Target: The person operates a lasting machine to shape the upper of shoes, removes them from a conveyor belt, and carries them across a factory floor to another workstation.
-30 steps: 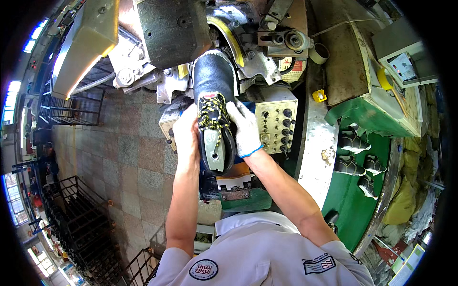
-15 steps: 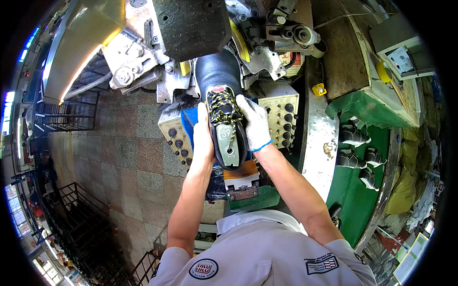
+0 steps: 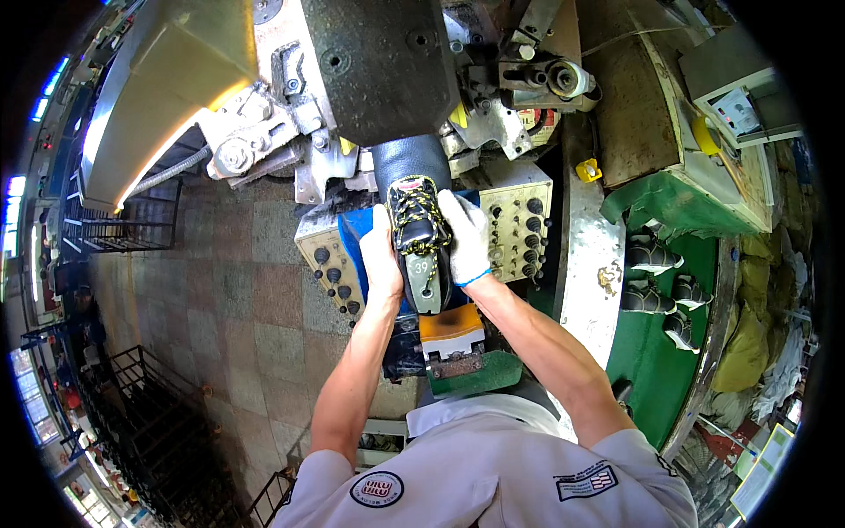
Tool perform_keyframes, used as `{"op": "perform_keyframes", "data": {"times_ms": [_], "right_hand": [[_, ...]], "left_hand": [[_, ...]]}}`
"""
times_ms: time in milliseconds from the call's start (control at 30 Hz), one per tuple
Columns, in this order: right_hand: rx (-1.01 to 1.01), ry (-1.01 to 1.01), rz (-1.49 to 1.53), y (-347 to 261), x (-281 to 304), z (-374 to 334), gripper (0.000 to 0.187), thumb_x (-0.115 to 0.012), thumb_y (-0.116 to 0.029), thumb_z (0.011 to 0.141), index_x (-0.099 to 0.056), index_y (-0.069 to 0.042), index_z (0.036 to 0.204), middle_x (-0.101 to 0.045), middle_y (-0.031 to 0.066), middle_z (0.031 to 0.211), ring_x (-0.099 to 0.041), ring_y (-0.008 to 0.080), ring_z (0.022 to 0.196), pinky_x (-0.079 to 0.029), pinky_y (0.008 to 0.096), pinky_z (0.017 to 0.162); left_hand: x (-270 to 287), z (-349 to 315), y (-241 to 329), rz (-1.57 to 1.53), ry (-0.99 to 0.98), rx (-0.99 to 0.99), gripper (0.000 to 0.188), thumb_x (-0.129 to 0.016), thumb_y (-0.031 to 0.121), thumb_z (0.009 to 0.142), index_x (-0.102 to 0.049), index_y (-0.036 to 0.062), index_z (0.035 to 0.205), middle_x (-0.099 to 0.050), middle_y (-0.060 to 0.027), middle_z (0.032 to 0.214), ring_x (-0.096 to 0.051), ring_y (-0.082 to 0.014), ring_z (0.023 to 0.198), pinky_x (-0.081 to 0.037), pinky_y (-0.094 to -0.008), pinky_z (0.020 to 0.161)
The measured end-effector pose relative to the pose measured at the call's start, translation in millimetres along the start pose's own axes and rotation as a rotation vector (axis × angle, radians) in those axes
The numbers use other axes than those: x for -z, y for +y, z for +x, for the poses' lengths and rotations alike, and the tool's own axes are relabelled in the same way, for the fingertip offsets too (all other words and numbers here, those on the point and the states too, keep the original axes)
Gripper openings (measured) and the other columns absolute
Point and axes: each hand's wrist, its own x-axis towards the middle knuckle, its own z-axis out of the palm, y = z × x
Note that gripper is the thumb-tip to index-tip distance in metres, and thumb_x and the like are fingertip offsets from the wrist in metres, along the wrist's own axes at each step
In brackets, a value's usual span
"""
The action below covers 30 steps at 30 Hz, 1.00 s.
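I hold a black shoe upper [image 3: 419, 231] with yellow and black laces on a grey last, toe pointing away into a big grey machine [image 3: 378, 62]. My left hand [image 3: 380, 255], bare, grips its left side. My right hand [image 3: 465, 236], in a white glove with a blue cuff, grips its right side. The toe end lies under the machine's dark head and is partly hidden. An orange and grey support block [image 3: 451, 334] sits just below the shoe's heel.
Beige control panels with black knobs [image 3: 519, 229] flank the shoe. A curved green conveyor [image 3: 656, 343] at right carries several black shoes [image 3: 651, 255]. A small yellow part [image 3: 587, 169] lies on the metal rim. Tiled floor and black wire racks [image 3: 132, 396] are at left.
Both hands have pushed the shoe further forward, so its toe now sits under the machine head. My view has moved closer to the machine.
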Motion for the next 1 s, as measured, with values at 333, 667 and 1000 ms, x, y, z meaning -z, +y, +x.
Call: {"op": "perform_keyframes", "data": {"times_ms": [333, 667, 1000], "right_hand": [[0.191, -0.004, -0.277, -21.9, 1.1, -11.4, 0.042, -0.064, -0.036, 0.1, -0.072, 0.006, 0.101, -0.073, 0.0182, 0.087, -0.066, 0.0203, 0.076, -0.052, 0.037, 0.072], [-0.003, -0.012, -0.128, -22.9, 69.9, -45.1, 0.051, -0.068, -0.024, 0.1, -0.057, 0.009, 0.138, -0.071, 0.0138, 0.125, -0.064, 0.0169, 0.116, -0.049, 0.03, 0.102], [-0.427, 0.786, 0.102, 13.9, 403.9, -167.7, 0.047, -0.072, -0.026, 0.097, -0.061, 0.007, 0.129, -0.073, 0.0214, 0.111, -0.074, 0.0327, 0.081, -0.06, 0.0441, 0.068]], "left_hand": [[-7.0, -13.6, 10.0, 0.12, 0.003, -0.136, 0.056, -0.035, 0.044, 0.114, -0.072, 0.0038, 0.108, -0.071, 0.0014, 0.093, -0.061, -0.0069, 0.079, -0.052, -0.0276, 0.072], [9.6, -51.4, 14.0, 0.216, 0.268, -0.134, 0.047, -0.052, 0.04, 0.109, -0.07, -0.0004, 0.125, -0.071, -0.0065, 0.107, -0.062, -0.0108, 0.089, -0.05, -0.0251, 0.08], [-86.2, -96.4, 44.3, 0.724, 0.431, -0.414, 0.046, -0.089, 0.021, 0.08, -0.065, -0.0021, 0.112, -0.073, -0.0128, 0.099, -0.064, -0.0248, 0.084, -0.054, -0.0417, 0.082]]}}
